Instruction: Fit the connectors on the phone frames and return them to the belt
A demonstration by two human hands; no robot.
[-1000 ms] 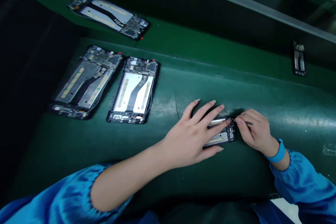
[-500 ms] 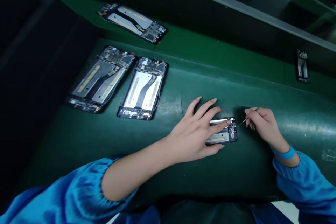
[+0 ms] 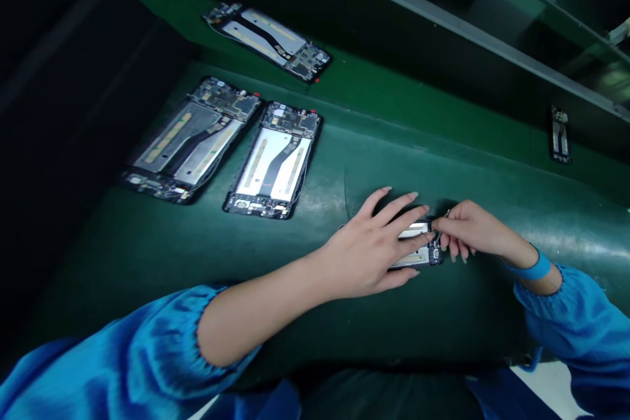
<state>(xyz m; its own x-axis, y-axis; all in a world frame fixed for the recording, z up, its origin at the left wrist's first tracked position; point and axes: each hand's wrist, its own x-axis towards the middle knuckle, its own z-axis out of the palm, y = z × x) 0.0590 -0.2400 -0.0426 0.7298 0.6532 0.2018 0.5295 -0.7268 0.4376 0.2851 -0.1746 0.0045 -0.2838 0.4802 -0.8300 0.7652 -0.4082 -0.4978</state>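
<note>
An opened phone (image 3: 416, 256), its metal frame and circuit parts bare, lies on the green mat in front of me. My left hand (image 3: 367, 246) rests over it with fingers spread, covering much of its left part; one fingertip touches near the right end. At that same end, my right hand (image 3: 462, 230) is closed in a pinch on a thin pointed metal tool (image 3: 447, 212). Its exact kind is too small to tell, and the fingers mostly hide it. The tool and fingertips are at the phone's small circuit board (image 3: 436, 253).
Two opened phones lie side by side at left, one phone (image 3: 191, 141) and another phone (image 3: 275, 161). Behind them a third phone (image 3: 270, 42) sits on the raised green ledge (image 3: 384, 95). A small-looking phone (image 3: 560, 134) lies far right. A dark wall (image 3: 98, 79) bounds the left.
My right hand has moved left with the metal tool, from beside the phone onto its right end. My left hand stays spread on the phone. The view has shifted slightly.
</note>
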